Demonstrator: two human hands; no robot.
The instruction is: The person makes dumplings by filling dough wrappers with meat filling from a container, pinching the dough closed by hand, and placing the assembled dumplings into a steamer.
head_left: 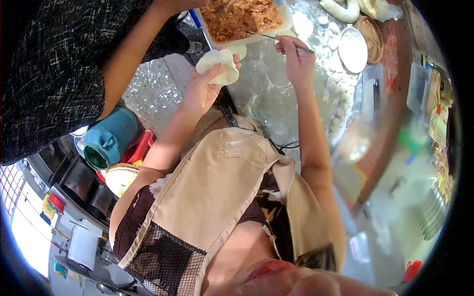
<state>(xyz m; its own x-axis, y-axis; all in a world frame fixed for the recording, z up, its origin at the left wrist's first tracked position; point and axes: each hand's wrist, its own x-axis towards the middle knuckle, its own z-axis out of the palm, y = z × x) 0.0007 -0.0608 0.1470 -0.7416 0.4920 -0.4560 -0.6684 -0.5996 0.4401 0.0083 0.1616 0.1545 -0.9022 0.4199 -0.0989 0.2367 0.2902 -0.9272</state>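
In the head view my left hand holds a round, pale dough wrapper, gripped between thumb and fingers. My right hand is closed around a thin dark utensil; its exact kind is unclear. The utensil's tip reaches over the near edge of a reddish-brown chopped filling. A clear plastic container holds this filling, just beyond both hands. Another pale dough round shows partly behind my left fingers, at the container's near edge.
A co-worker's arm extends toward the container from the left. On the floury table lie many small dough pieces, a white bowl and a thick dough roll. A blue gas cylinder stands at left.
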